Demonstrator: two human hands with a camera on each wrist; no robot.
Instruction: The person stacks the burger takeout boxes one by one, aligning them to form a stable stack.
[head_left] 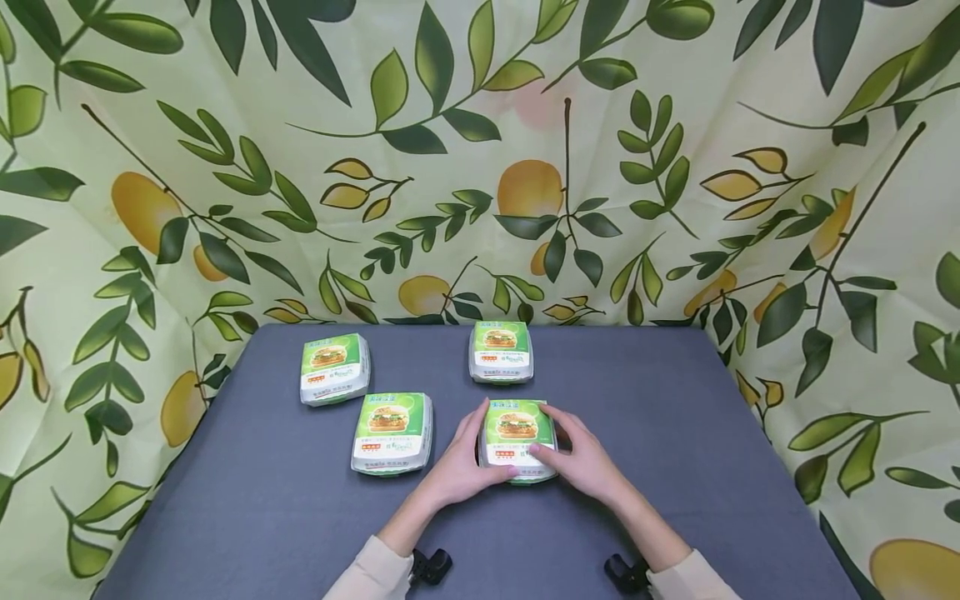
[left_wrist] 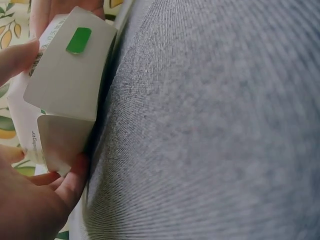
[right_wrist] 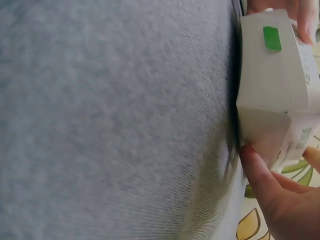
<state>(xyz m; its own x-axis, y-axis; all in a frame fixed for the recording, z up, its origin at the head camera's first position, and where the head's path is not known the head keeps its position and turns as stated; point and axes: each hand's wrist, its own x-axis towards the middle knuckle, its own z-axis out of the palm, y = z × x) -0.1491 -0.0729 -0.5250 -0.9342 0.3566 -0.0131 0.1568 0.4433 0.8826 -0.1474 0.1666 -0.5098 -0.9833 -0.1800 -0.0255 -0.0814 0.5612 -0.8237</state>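
A green-and-white burger box with a burger picture lies between both hands near the middle of the table. My left hand grips its left side, fingers along the edge and thumb across the near corner. On the opposite side my right hand holds it, with the thumb on the lid and the fingers at the far right corner. Both wrist views show the box's white front flap with a green tab, and fingertips low on its side, close to the tabletop.
Just left of the held box sits a second burger box. Another box lies farther back at the left, and one more box stands behind the held one. The dark blue-grey table meets a leaf-patterned cloth at its back edge.
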